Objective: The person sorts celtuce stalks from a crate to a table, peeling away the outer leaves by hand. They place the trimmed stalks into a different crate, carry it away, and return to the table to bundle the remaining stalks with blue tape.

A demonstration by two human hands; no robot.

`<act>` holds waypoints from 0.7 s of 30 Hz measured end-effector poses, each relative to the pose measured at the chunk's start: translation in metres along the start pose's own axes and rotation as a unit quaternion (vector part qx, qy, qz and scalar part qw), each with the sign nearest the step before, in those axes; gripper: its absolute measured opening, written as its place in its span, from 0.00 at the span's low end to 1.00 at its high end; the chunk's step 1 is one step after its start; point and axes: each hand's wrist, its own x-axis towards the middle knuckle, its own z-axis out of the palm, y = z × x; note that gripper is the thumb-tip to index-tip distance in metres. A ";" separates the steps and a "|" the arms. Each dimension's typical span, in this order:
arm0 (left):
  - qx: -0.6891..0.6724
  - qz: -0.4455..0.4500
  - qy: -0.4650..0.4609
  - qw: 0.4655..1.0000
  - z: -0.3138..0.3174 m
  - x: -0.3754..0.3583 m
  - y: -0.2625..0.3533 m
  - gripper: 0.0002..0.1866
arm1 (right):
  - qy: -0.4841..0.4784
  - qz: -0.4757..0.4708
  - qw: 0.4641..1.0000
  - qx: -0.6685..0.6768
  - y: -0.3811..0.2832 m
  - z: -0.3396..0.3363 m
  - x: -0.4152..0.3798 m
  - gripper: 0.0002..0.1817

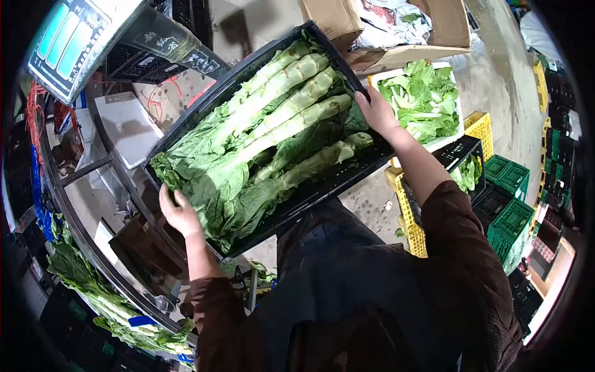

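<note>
A black plastic crate [291, 214] is tilted across the view in front of my body. Several thick, pale green celtuce stems [297, 102] lie in it, with broad, wrinkled leaves [214, 186] bunched toward the left end. My right hand [377, 111] grips the rim at the right end, its fingertips partly hidden behind the wall. At the left end my left hand [180, 214] is closed on the crate's edge beside the leaves, thumb toward the inside. What supports the crate underneath is hidden.
A scale with a lit display [62, 46] stands at upper left. A cardboard box [409, 53] and a white box of leafy greens [424, 102] stand beyond the crate. Green crates [508, 223] and a yellow crate [412, 220] are at right; a metal rail [118, 273] curves at left.
</note>
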 end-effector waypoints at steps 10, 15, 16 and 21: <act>-0.249 -0.353 -0.215 0.876 0.015 -0.049 -0.110 0.32 | -0.076 0.021 0.996 0.040 0.012 0.004 0.033 0.30; -0.034 -0.364 -0.143 0.920 0.031 -0.056 -0.115 0.23 | -0.213 0.108 0.962 0.131 0.008 -0.002 0.041 0.29; -0.123 -0.443 -0.169 0.872 0.022 -0.052 -0.099 0.22 | -0.222 0.105 0.960 0.131 0.011 -0.002 0.042 0.29; -0.225 -0.532 -0.264 0.773 0.005 -0.037 -0.070 0.25 | -0.173 0.050 0.979 0.097 0.009 -0.005 0.038 0.33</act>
